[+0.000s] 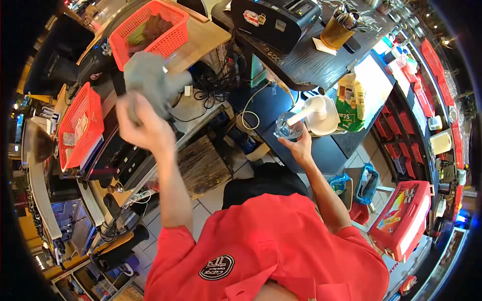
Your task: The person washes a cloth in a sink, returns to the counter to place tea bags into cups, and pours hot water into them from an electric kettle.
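My left hand (143, 128) is raised on the left side, smeared by motion. Its fingers are closed on a grey cloth (149, 75), which is also blurred as it hangs in front of a red basket (181, 31). On the other side, my right hand (300, 146) is wrapped round a clear drinking glass (288, 128), tilted over the dark counter. Just beyond the glass stands a white tub (329, 120) with a white handle-like piece (307, 109) reaching over it. A green and cream package (351, 103) lies beside the tub.
A second red basket (94, 113) holds papers at the left. At the back sit a black machine (273, 27) and a holder of cutlery (336, 32). Loose cables (208, 93) hang between the counters. A red box (401, 215) is low at the right.
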`<state>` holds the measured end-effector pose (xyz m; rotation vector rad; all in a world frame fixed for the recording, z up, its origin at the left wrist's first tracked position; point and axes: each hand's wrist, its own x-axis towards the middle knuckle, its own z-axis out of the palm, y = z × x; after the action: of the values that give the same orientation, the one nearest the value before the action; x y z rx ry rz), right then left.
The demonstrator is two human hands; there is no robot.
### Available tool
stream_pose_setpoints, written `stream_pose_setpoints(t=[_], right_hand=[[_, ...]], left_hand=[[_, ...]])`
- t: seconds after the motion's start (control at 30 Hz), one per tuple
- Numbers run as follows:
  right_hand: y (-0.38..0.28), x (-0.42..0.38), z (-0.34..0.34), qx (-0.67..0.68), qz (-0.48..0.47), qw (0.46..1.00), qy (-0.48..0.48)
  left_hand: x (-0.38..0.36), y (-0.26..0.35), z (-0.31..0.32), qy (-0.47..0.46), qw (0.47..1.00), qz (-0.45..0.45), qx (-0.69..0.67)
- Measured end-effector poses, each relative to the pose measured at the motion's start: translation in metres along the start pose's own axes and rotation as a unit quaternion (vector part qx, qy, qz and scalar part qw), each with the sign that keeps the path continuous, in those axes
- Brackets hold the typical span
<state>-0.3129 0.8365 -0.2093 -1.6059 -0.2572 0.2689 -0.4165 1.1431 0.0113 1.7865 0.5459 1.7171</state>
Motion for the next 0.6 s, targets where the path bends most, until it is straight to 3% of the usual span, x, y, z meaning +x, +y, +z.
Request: stream_pose_setpoints(t=[0.03, 0.07, 0.13, 0.17, 0.2, 0.23, 0.27, 0.3, 0.33, 0.43, 0.5, 0.53, 0.6], right_hand=[[-0.003, 0.000, 0.000, -0.002, 0.000, 1.000, 0.002], [-0.007, -0.002, -0.001, -0.003, 0.007, 1.000, 0.003], [-0.014, -0.005, -0.002, -0.004, 0.018, 1.000, 0.004], [-0.015, -0.004, -0.003, -0.005, 0.024, 1.000, 0.004], [-0.015, -0.002, -0.003, -0.006, 0.023, 1.000, 0.004], [-0.014, -0.001, -0.003, -0.008, 0.019, 1.000, 0.005], [-0.013, -0.001, -0.004, -0.010, 0.015, 1.000, 0.006], [-0.012, -0.002, -0.006, -0.013, 0.013, 1.000, 0.006], [-0.011, -0.004, -0.008, -0.016, 0.011, 1.000, 0.004], [-0.015, -0.003, -0.011, -0.017, 0.012, 1.000, -0.002], [-0.016, -0.003, -0.012, -0.015, 0.013, 1.000, -0.006], [-0.016, -0.004, -0.013, -0.016, 0.014, 1.000, -0.007], [-0.017, -0.003, -0.014, -0.017, 0.010, 1.000, -0.009]], left_hand=[[-0.029, -0.011, -0.007, -0.034, 0.998, -0.029, -0.052], [-0.063, -0.010, -0.012, -0.060, 0.979, -0.145, -0.131], [-0.120, -0.018, -0.015, -0.064, 0.874, -0.405, -0.260], [-0.150, -0.034, -0.010, -0.013, 0.838, -0.455, -0.301], [-0.161, -0.030, -0.005, 0.035, 0.766, -0.545, -0.340], [-0.191, -0.059, -0.010, 0.008, 0.738, -0.582, -0.341], [-0.198, -0.066, -0.012, -0.048, 0.745, -0.586, -0.315], [-0.211, -0.072, -0.005, -0.039, 0.738, -0.598, -0.310], [-0.217, -0.083, -0.003, -0.009, 0.662, -0.670, -0.336], [-0.233, -0.088, 0.002, -0.025, 0.627, -0.713, -0.315], [-0.245, -0.089, -0.004, -0.242, 0.633, -0.707, -0.200], [-0.252, -0.091, -0.008, -0.242, 0.633, -0.708, -0.201], [-0.264, -0.099, -0.015, -0.378, 0.490, -0.760, -0.198]])
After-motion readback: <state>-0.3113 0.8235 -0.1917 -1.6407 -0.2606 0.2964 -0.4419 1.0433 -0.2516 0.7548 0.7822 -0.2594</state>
